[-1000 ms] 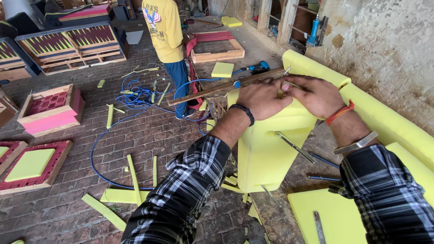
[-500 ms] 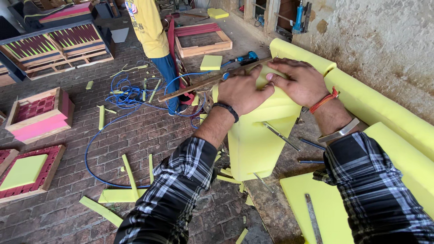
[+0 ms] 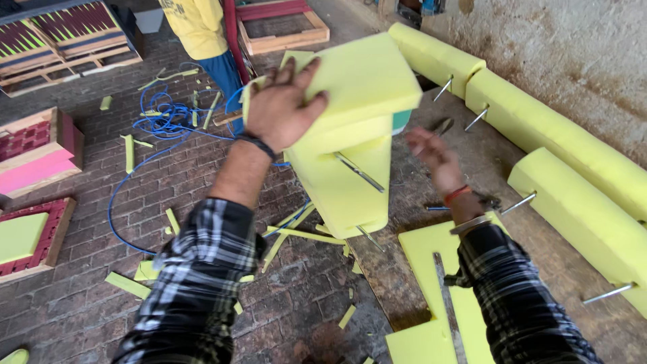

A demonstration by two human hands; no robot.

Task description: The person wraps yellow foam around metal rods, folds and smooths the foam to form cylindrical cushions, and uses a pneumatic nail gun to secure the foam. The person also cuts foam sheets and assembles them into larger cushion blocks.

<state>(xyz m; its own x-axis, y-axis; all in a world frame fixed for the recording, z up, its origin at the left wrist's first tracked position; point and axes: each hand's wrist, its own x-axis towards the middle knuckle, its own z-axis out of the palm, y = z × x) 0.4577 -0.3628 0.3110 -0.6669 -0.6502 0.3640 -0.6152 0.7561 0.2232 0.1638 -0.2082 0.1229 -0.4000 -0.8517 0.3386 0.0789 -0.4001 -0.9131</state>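
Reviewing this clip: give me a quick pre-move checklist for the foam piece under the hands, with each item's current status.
1. Left hand flat on the yellow foam block: ok.
2. Right hand gripping anything: cannot tell, it is blurred, beside the block.
3. Metal rod lying against the foam's front face, in the way of fingers: not ok.
4. Blue cable apart from the hands: ok.
5. Foam scraps littering the brick floor: not ok.
6. Person in yellow shirt close behind the block: not ok.

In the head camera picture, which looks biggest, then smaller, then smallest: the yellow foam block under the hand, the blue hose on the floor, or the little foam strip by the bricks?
1. Yellow foam block, though it sits nearest the camera.
2. Blue hose, a spread-out coil.
3. Foam strip, smallest.
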